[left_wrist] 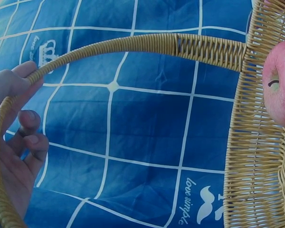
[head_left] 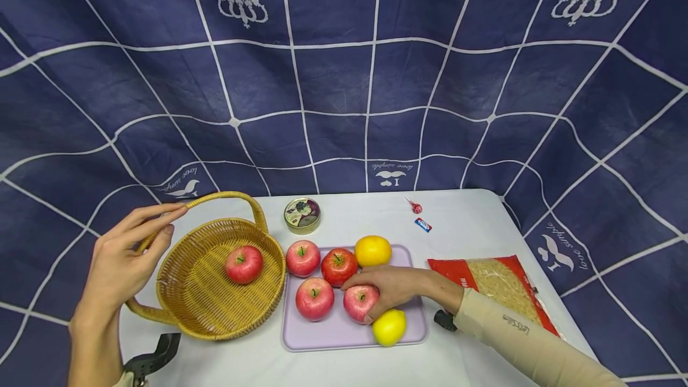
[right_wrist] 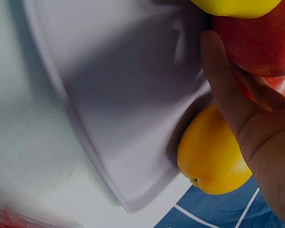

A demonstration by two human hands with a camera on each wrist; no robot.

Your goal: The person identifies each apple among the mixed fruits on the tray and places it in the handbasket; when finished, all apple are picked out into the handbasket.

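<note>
With thumb and fingertips, my left hand (head_left: pixel 120 249) pinches the arched handle (left_wrist: pixel 109 46) of a round wicker basket (head_left: pixel 215 334), at the left of the table. A pink-red apple (head_left: pixel 244 264) lies inside the basket. My right hand (head_left: pixel 395 285) grips another apple (head_left: pixel 359 303) from above, thumb and fingers on its sides, over the lilac tray (head_left: pixel 322 337). Around it on the tray are two pink apples (head_left: pixel 314 299), a darker red apple (head_left: pixel 338 266), an orange (head_left: pixel 373 251) and a yellow lemon (head_left: pixel 389 327). The orange also shows beside my wrist in the right wrist view.
Behind the tray stands a round tin (head_left: pixel 302 216). A red lollipop (head_left: pixel 415 206) and a small blue-and-red packet (head_left: pixel 423 224) lie farther right. A red pasta bag (head_left: pixel 500 285) is by the right edge, partly under my sleeve. A blue checked curtain (head_left: pixel 333 76) hangs behind the table.
</note>
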